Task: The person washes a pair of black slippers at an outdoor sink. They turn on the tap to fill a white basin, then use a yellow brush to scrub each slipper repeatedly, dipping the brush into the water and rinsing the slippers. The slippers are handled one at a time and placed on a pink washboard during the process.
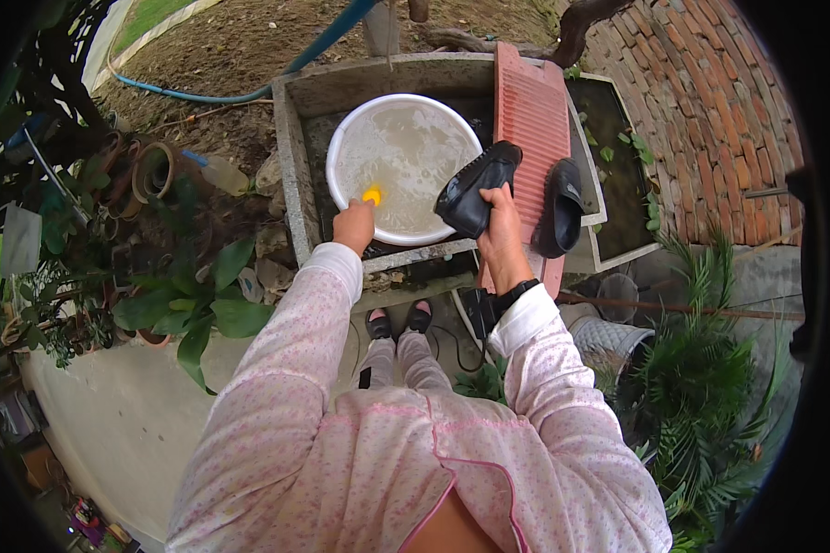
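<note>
My left hand (354,225) is at the near left rim of a white basin (476,133) of cloudy, sudsy water, closed on a small yellow object (371,195); the part inside the hand and under the water is hidden. In my right hand (501,228) is a black shoe (472,197), tilted over the basin's right rim, its upper facing me. A second black shoe (559,207) lies on the right edge of a ridged red washboard slab (531,110), just right of my right hand.
A concrete trough (292,173) surrounds the basin. A blue hose (318,45) crosses its far left corner. Potted plants (162,311) stand left, with a plastic bottle (225,175) near them. A second water-filled trough (612,256), a quilted-looking container (605,335) and palm fronds (705,387) are at right.
</note>
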Available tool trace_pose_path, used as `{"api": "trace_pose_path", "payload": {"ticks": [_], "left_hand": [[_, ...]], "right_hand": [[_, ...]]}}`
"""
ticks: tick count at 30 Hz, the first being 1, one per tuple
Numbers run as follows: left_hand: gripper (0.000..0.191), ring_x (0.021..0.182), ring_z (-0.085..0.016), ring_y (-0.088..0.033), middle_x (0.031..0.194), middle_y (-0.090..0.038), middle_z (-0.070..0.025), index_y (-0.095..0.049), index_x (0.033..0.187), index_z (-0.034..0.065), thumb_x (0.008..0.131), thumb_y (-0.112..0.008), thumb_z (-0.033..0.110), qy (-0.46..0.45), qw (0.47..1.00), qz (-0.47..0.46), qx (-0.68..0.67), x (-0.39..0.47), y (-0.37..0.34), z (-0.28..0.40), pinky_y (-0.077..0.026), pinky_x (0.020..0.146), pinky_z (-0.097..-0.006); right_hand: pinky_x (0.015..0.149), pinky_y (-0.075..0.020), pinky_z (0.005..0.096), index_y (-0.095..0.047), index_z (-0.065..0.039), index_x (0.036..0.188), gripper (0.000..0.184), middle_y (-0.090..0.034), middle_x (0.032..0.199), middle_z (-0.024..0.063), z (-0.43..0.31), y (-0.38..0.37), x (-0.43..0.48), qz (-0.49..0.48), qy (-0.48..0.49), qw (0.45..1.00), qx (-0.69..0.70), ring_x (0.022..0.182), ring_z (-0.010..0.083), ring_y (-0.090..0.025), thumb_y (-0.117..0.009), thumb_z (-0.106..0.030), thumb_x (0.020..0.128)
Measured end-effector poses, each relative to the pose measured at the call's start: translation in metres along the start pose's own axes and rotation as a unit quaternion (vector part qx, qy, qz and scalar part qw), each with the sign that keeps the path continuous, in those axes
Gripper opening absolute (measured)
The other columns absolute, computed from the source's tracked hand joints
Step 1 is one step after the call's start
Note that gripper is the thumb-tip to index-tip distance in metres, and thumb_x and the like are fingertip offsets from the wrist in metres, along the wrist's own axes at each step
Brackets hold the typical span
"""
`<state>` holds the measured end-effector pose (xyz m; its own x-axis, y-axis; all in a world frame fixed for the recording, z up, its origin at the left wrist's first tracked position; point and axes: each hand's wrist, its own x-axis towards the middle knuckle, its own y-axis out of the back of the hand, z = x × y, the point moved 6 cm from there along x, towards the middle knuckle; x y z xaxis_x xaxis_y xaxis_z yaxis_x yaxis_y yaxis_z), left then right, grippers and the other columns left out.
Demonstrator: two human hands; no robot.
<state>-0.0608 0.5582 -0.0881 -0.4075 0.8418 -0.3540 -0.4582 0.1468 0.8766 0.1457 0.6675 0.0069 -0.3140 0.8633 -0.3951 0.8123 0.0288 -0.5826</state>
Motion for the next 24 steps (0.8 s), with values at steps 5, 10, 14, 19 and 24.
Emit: {"api": "trace_pose_path", "payload": {"ticks": [5,10,14,19,24], "left_hand": [[0.032,0.093,-0.034,-0.059,0.101,-0.063,-0.0161,-0.062,0.109,0.0089,0.089,-0.05,0.03,-0.009,0.992,0.009,-0.126,0.001,0.016,0.002,-0.047,0.079,-0.0406],[0.03,0.082,-0.028,-0.062,0.09,-0.062,-0.0174,-0.06,0.116,0.0106,0.088,-0.053,0.021,-0.063,0.961,0.089,-0.255,-0.034,0.073,0.027,-0.047,0.072,-0.033],[0.03,0.075,-0.03,-0.06,0.083,-0.058,-0.0165,-0.06,0.116,0.0135,0.089,-0.051,0.02,-0.096,0.954,0.105,-0.262,-0.059,0.1,0.054,-0.046,0.067,-0.0359],[0.028,0.074,-0.035,-0.059,0.078,-0.057,-0.0188,-0.062,0.113,0.0152,0.089,-0.05,0.021,-0.136,0.956,0.132,-0.222,-0.051,0.111,0.072,-0.046,0.065,-0.0414],[0.026,0.087,-0.034,-0.061,0.095,-0.063,-0.0202,-0.065,0.107,0.0135,0.088,-0.051,0.023,-0.137,0.948,0.084,-0.274,-0.003,0.106,0.067,-0.048,0.075,-0.0397]], "right_hand": [[0.074,-0.0464,0.0262,-0.04,0.005,0.121,0.047,-0.051,0.101,0.0074,0.012,0.009,-0.007,0.039,-0.026,0.991,-0.127,0.085,0.0164,-0.053,-0.05,-0.005,0.076],[0.078,-0.0424,0.0231,-0.028,0.009,0.134,0.063,-0.051,0.113,0.011,0.03,0.001,-0.005,0.028,-0.04,0.972,-0.23,0.093,0.0149,-0.05,-0.048,-0.007,0.077],[0.076,-0.0426,0.0224,-0.029,0.007,0.135,0.062,-0.051,0.112,0.0095,0.047,-0.007,-0.003,0.016,-0.078,0.967,-0.243,0.093,0.014,-0.05,-0.048,-0.007,0.077],[0.074,-0.0417,0.0201,-0.035,0.006,0.132,0.058,-0.053,0.1,0.0059,0.064,-0.012,-0.009,-0.057,-0.104,0.955,-0.272,0.086,0.0119,-0.05,-0.048,-0.006,0.077],[0.064,-0.0384,0.0228,-0.05,0.002,0.094,0.018,-0.046,0.077,-0.0002,0.066,-0.007,-0.032,-0.198,-0.055,0.898,-0.388,0.073,0.009,-0.041,-0.048,-0.006,0.078]]}}
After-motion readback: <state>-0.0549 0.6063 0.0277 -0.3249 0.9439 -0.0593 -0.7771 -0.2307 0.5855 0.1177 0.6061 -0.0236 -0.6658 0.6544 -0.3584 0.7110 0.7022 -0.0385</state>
